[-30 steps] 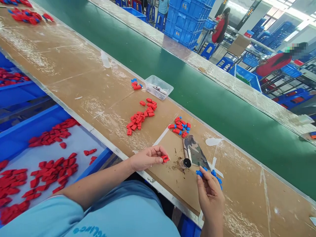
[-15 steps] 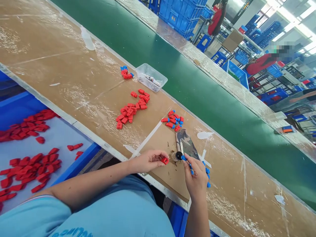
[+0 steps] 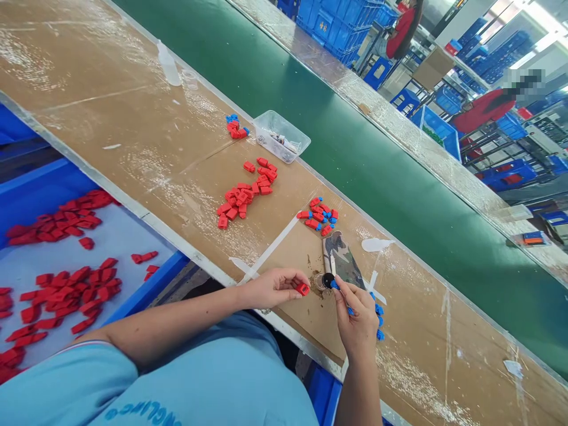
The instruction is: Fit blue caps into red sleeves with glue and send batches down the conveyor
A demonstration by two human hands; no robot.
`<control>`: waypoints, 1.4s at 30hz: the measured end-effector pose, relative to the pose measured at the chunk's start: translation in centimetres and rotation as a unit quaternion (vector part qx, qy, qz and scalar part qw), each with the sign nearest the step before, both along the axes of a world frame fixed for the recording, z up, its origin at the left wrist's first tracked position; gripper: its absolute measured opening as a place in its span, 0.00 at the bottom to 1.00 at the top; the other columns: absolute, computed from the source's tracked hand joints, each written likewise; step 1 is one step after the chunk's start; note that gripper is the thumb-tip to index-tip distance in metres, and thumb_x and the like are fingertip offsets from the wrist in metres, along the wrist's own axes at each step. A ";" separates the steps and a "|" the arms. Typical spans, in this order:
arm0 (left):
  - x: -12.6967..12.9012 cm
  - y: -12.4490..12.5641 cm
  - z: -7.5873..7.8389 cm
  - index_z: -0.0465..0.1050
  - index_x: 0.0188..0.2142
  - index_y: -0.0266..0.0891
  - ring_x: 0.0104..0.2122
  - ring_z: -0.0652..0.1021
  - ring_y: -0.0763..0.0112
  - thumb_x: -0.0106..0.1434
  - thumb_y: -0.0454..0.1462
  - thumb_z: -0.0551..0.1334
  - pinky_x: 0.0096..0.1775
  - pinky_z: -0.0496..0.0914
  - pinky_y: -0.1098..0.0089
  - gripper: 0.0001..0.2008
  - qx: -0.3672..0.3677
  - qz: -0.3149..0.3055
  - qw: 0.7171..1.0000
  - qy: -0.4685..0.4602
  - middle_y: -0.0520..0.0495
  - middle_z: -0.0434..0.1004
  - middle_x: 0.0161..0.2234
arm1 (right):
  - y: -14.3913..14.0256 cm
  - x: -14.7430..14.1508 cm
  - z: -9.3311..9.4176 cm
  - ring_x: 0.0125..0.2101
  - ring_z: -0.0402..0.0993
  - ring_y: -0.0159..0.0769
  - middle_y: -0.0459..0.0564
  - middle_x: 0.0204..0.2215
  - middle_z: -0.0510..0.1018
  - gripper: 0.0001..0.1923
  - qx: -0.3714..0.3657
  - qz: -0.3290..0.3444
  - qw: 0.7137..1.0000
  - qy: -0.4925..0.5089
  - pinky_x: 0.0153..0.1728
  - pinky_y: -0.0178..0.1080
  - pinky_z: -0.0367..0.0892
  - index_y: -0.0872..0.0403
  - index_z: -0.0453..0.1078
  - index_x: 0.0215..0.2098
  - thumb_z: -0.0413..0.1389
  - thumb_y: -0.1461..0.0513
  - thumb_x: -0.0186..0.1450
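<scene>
My left hand [image 3: 273, 287] pinches a small red plastic piece [image 3: 303, 289] just above the brown bench [image 3: 133, 142]. Beside it, my right hand [image 3: 357, 316] holds a small blue piece [image 3: 334, 285] against a little black round pot [image 3: 328, 280]. Several loose blue pieces [image 3: 378, 322] lie by that hand. A camouflage-patterned pouch [image 3: 344, 260] rests just behind the pot. Farther back lie a heap of red pieces [image 3: 244, 195] and a small cluster of joined red-and-blue pieces [image 3: 320, 216].
A clear plastic tray [image 3: 283, 136] and another red-and-blue cluster [image 3: 235, 127] sit by the green conveyor belt [image 3: 355, 154]. A blue bin [image 3: 160, 284] of red pieces stands at my left. Stacked blue crates [image 3: 337, 23] and people in red are across the belt.
My right hand moved left from the loose blue pieces to the black pot, carrying a blue piece. My left hand kept holding the red piece.
</scene>
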State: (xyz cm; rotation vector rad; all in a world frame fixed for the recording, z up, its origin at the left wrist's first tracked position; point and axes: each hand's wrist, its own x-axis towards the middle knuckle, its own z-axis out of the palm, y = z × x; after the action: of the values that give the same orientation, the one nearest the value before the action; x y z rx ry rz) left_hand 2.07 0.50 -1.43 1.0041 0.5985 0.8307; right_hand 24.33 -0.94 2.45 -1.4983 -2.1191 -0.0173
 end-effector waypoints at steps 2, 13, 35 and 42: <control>0.0 0.0 0.0 0.71 0.41 0.36 0.38 0.75 0.70 0.58 0.38 0.67 0.47 0.68 0.66 0.12 0.003 0.000 1.000 -0.002 0.47 0.75 0.36 | 0.0 0.0 0.0 0.34 0.73 0.37 0.50 0.34 0.80 0.15 0.003 0.004 1.000 -0.002 0.36 0.39 0.66 0.49 0.76 0.47 0.50 0.57 0.70; 0.1 -0.2 -0.3 0.70 0.39 0.35 0.38 0.75 0.71 0.56 0.35 0.67 0.47 0.69 0.66 0.11 -0.009 0.006 1.000 0.009 0.47 0.75 0.35 | -0.1 -0.2 0.1 0.35 0.75 0.38 0.51 0.34 0.80 0.15 -0.031 -0.025 0.998 0.048 0.36 0.39 0.68 0.50 0.77 0.45 0.51 0.55 0.68; 0.4 -0.6 -0.9 0.70 0.38 0.35 0.36 0.77 0.69 0.59 0.33 0.61 0.41 0.72 0.69 0.07 0.096 0.043 0.991 0.078 0.46 0.77 0.35 | -3.0 -4.5 -0.5 0.34 0.76 0.38 0.51 0.34 0.81 0.09 -0.144 -0.025 0.956 0.253 0.38 0.41 0.72 0.51 0.77 0.40 0.59 0.57 0.64; 0.1 -0.7 -0.9 0.71 0.38 0.35 0.34 0.76 0.70 0.61 0.34 0.60 0.39 0.71 0.70 0.06 0.176 0.060 0.974 0.131 0.46 0.76 0.35 | -3.3 -4.2 -0.7 0.36 0.76 0.39 0.51 0.34 0.81 0.09 -0.141 -0.017 0.961 0.239 0.39 0.42 0.72 0.50 0.77 0.40 0.59 0.57 0.64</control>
State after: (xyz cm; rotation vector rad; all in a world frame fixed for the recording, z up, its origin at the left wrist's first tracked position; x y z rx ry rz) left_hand 2.18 -0.21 -2.31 1.4262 0.7576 0.9378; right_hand 20.09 -4.23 1.75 -1.5061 -1.7520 0.5983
